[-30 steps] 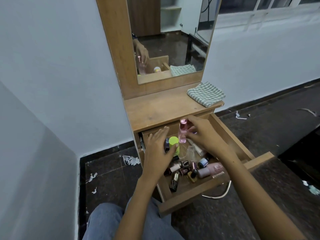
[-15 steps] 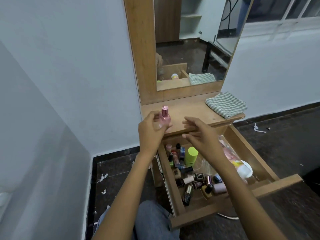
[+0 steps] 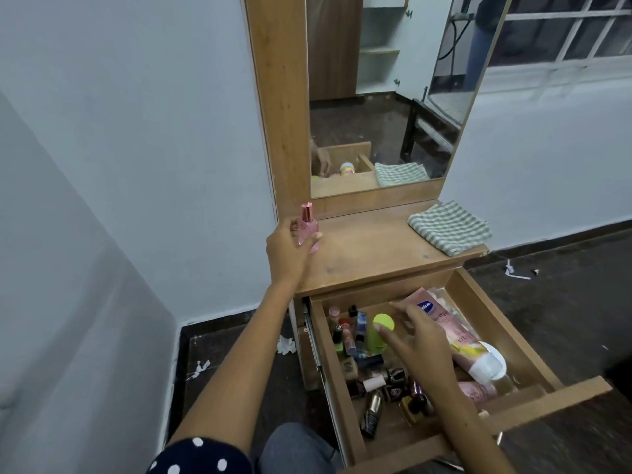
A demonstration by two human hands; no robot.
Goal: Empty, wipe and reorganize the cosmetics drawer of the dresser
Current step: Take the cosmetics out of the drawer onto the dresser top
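Observation:
The wooden drawer [image 3: 533, 340] is pulled out and holds several small cosmetics bottles [image 3: 371, 388], a lime green container [image 3: 379, 331] and a pink tube [image 3: 444, 323]. My left hand [image 3: 289, 251] grips a pink bottle [image 3: 307, 227] with a shiny pink cap, upright at the far left of the dresser top [image 3: 369, 248]. My right hand [image 3: 420, 340] hovers inside the drawer with fingers spread, fingertips near the green container, holding nothing.
A folded green checked cloth [image 3: 449, 227] lies at the right end of the dresser top. The mirror [image 3: 386, 97] stands behind it. A white wall is close on the left. Paper scraps [image 3: 285, 347] lie on the dark floor.
My left hand carried the pink bottle up and left onto the dresser top's left corner. My right hand dropped back into the drawer. The camera view shifted left.

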